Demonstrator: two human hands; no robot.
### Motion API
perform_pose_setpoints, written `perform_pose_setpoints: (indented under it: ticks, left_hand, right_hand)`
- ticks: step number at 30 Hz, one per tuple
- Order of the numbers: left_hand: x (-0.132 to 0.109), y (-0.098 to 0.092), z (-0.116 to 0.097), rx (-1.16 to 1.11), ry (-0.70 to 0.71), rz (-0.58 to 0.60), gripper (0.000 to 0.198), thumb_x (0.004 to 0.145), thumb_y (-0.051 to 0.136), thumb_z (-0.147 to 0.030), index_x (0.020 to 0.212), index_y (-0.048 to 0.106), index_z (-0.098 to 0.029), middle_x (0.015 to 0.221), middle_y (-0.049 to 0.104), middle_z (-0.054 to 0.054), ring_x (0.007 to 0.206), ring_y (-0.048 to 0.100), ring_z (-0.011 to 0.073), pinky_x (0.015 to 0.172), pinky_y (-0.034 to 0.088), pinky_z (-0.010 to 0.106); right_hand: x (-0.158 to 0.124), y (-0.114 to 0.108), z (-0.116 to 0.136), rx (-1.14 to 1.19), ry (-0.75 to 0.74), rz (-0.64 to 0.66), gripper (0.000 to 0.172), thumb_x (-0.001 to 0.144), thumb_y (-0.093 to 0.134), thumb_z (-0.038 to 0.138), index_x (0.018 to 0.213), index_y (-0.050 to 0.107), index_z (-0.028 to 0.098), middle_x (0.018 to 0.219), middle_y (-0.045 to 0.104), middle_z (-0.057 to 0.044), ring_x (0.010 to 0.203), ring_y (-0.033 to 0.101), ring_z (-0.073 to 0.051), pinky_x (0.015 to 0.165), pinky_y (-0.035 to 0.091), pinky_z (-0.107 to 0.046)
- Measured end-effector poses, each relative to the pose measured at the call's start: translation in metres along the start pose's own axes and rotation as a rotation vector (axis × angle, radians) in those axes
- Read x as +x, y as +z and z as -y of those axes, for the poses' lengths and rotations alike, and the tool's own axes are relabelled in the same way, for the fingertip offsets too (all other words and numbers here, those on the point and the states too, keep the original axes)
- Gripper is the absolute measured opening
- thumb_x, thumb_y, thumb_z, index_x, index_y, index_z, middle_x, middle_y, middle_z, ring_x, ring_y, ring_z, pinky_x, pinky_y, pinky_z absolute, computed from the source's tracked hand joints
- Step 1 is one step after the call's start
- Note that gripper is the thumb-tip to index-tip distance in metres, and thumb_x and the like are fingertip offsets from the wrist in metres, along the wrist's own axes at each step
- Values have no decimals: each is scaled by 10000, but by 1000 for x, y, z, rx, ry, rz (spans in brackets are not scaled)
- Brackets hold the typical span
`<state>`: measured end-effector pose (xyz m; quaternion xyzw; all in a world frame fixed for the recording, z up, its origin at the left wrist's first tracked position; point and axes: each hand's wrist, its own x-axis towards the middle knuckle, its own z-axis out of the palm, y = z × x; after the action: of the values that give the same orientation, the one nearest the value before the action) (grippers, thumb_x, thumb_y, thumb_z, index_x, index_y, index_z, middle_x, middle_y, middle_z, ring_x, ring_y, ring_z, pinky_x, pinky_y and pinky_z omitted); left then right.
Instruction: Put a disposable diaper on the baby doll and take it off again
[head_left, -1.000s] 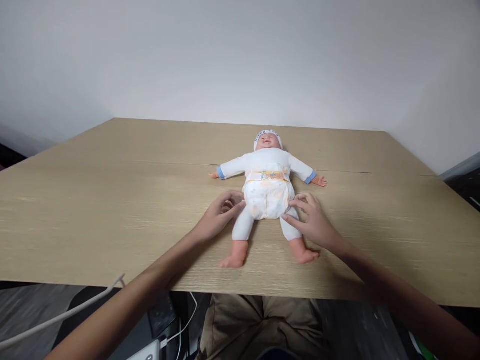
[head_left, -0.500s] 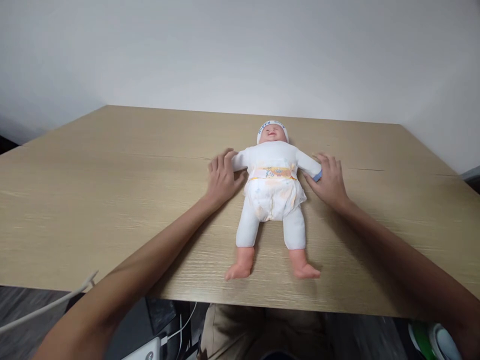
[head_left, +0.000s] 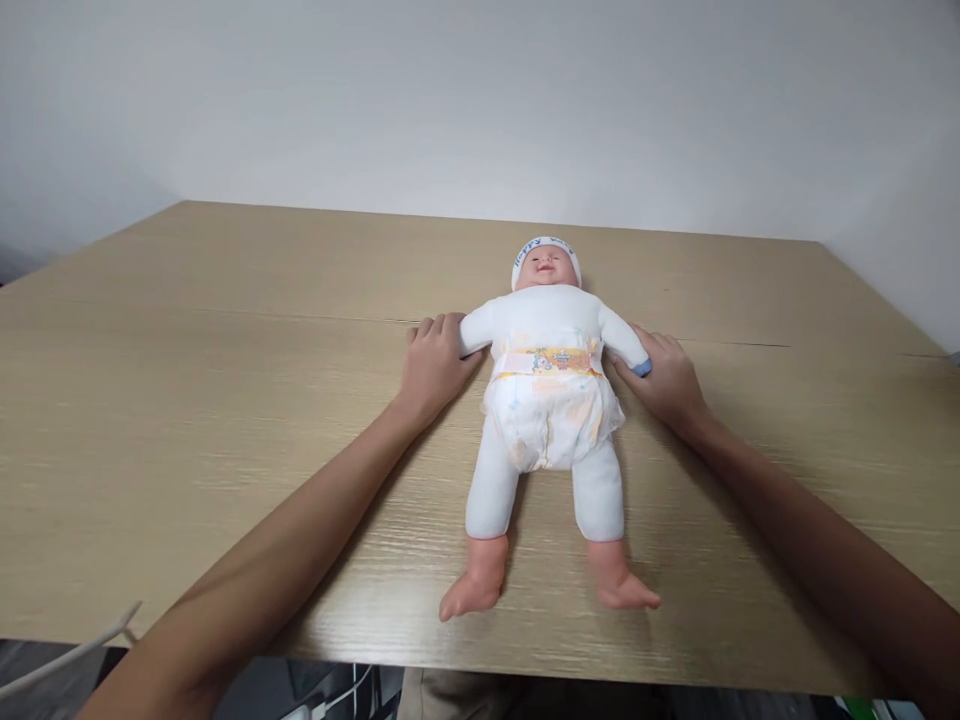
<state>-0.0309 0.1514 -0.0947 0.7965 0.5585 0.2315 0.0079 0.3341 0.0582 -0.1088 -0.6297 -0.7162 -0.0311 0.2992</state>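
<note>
The left grip and right grip have moved up from the hips of the white-suited baby doll to its arms, each now closed around one. The doll lies face up on the pale wood-grain desk, pink feet toward the near edge. Its white, pastel-printed diaper flares at the hips; the orange waistband's print is too small to read. Blue lettering on the white cap says "Happy", then a blurred word.
</note>
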Motion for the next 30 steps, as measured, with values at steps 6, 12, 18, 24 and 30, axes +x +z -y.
perform_pose_setpoints:
  ticks: [6,12,18,24,30]
  left_hand:
    - [-11,-18,-34,-160,-160,129,376,940,703,-441,1195,632,-175,1186,767,235,1176,694,469,993,498,510]
    - [-71,-68,-71,-381,-320,218,485,914,715,-549,1221,568,-203,1245,780,198,1146,742,453,842,556,444]
    - [-253,-136,-98,-460,-36,173,461,979,627,-384,1394,517,-214,1146,777,131,983,770,335,806,598,406]
    - [-426,-193,-127,-601,231,568,488,858,627,-118,1307,669,-303,1190,794,83,1098,758,302,992,623,360]
    - [-455,-223,-134,-588,-7,660,629,829,681,-174,1443,619,-299,1285,780,75,1113,764,301,981,610,367]
  right_hand:
    - [-4,4,40,14,151,13,376,1035,605,415,1294,746,183,1209,806,-186,1099,717,-375,948,535,-448]
    - [-32,-22,74,179,200,127,284,997,639,400,1153,797,222,1180,836,-157,953,740,-312,751,479,-350]
    - [-100,-118,66,443,-107,387,461,990,650,628,1062,790,194,1050,818,-98,907,709,-261,789,502,-326]
    - [-198,-193,102,429,-250,708,365,1024,678,441,1303,763,222,1157,782,-96,1015,711,-265,871,533,-346]
    - [-271,-174,115,412,-225,772,450,983,718,321,1426,752,245,1179,792,-82,1061,729,-274,934,547,-363]
